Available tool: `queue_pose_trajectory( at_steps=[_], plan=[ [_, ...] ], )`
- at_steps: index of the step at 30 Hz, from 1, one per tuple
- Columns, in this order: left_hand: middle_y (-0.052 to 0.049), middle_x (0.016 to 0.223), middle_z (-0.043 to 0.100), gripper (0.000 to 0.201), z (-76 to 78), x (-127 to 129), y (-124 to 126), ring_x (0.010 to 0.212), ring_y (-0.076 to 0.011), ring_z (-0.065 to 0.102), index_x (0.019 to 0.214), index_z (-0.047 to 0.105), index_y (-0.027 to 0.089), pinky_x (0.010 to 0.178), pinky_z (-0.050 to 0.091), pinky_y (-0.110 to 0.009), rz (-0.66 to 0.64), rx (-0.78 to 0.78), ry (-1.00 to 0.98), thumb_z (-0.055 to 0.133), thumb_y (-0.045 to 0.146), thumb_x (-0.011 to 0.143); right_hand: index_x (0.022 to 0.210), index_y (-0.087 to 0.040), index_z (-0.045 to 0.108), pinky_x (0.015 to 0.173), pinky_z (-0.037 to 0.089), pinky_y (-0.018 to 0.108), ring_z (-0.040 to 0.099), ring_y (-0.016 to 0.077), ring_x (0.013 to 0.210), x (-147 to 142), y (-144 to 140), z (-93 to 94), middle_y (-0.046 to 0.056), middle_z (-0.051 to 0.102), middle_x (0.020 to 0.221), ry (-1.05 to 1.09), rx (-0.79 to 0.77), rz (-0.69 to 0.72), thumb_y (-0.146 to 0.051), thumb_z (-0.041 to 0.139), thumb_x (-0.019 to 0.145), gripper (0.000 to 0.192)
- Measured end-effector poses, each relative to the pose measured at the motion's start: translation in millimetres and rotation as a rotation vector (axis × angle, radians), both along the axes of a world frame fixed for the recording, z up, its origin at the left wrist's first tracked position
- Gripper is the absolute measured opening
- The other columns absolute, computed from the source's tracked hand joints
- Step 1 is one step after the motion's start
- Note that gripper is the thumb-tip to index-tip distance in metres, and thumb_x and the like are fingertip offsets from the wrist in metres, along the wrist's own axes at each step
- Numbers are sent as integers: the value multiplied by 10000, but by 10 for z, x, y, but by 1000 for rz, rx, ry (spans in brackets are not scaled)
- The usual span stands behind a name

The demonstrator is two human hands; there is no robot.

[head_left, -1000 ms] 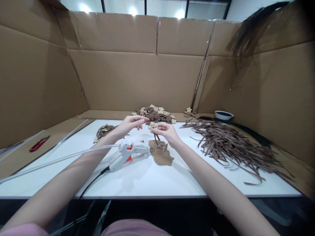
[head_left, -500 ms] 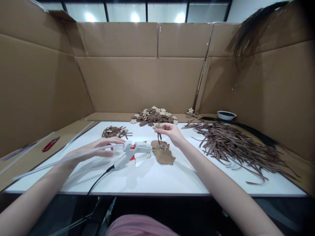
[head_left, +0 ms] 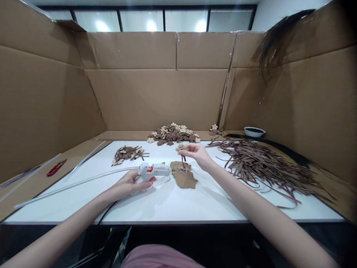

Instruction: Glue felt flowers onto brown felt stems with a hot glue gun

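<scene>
My left hand (head_left: 131, 184) is closed round the handle of a white hot glue gun (head_left: 157, 169) with an orange trigger, its nozzle pointing right. A long clear glue stick (head_left: 80, 183) runs out of its back to the left. My right hand (head_left: 198, 154) pinches a pale flower-shaped piece (head_left: 180, 148) with a dark brown strip (head_left: 183, 159) hanging below. Under that strip a ragged tan scrap (head_left: 185, 179) lies on the white board, with shiny glue on its upper part. Whether the strip touches the scrap I cannot tell.
A pile of brown and cream flower pieces (head_left: 174, 134) lies at the back. Many brown strips (head_left: 264, 162) spread over the right. A small flower-and-strip pile (head_left: 128, 154), a red cutter (head_left: 56, 168) and a white bowl (head_left: 254, 132) stand around. Cardboard walls (head_left: 156, 89) enclose the board.
My left hand has moved from beside the glue gun onto its handle and closed round it. My right hand still holds the flower piece, in nearly the same spot. The view has shifted slightly.
</scene>
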State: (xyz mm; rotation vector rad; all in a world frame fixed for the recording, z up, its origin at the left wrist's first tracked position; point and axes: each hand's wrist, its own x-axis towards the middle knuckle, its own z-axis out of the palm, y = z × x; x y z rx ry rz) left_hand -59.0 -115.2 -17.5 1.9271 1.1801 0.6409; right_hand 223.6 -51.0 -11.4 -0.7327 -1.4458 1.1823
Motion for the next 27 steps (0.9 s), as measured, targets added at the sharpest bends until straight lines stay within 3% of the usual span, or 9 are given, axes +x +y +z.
queue_pose_trajectory(
  at_steps=[4, 9, 12, 16, 20, 27],
  plan=[
    [-79, 1032, 714, 424, 91, 57, 40, 898, -285, 648, 1017, 716, 184, 711, 503, -312, 81, -31, -7, 697, 480, 714, 902, -171, 739, 896, 524, 418, 698, 246, 906, 157, -40, -5, 95, 745, 955, -10, 18, -32, -385, 819, 595, 383],
    [-64, 840, 719, 373, 464, 364, 184, 692, -207, 628, 985, 728, 204, 563, 460, -262, 72, 59, -75, 732, 427, 686, 780, -171, 722, 799, 533, 380, 690, 229, 816, 387, 5, -16, 69, 745, 834, -34, 38, -200, -371, 831, 557, 319],
    [-50, 730, 690, 377, 574, 558, 284, 665, -189, 611, 975, 728, 195, 562, 446, -257, 51, 77, -65, 732, 441, 689, 764, -169, 704, 734, 522, 341, 674, 199, 748, 460, 35, -36, 45, 732, 773, -10, 47, -253, -362, 832, 550, 315],
    [-69, 822, 703, 353, 469, 687, 365, 628, -165, 594, 909, 726, 172, 551, 461, -257, 19, 98, -118, 749, 430, 669, 768, -170, 693, 744, 522, 341, 672, 197, 758, 461, 31, -43, 42, 730, 782, 3, 61, -225, -370, 824, 563, 315],
    [-81, 862, 711, 318, 339, 649, 368, 603, -160, 587, 869, 724, 157, 529, 476, -257, -50, 124, -129, 750, 403, 669, 785, -179, 702, 837, 519, 361, 681, 207, 854, 437, -1, -26, 56, 738, 884, 28, 78, -152, -366, 822, 573, 307],
    [-68, 891, 709, 317, 282, 515, 386, 622, -148, 591, 894, 714, 170, 553, 492, -234, 6, 136, -98, 727, 421, 700, 856, -179, 721, 886, 512, 392, 684, 207, 853, 459, -32, -17, 58, 738, 886, -18, 71, -95, -339, 829, 572, 343]
  ],
)
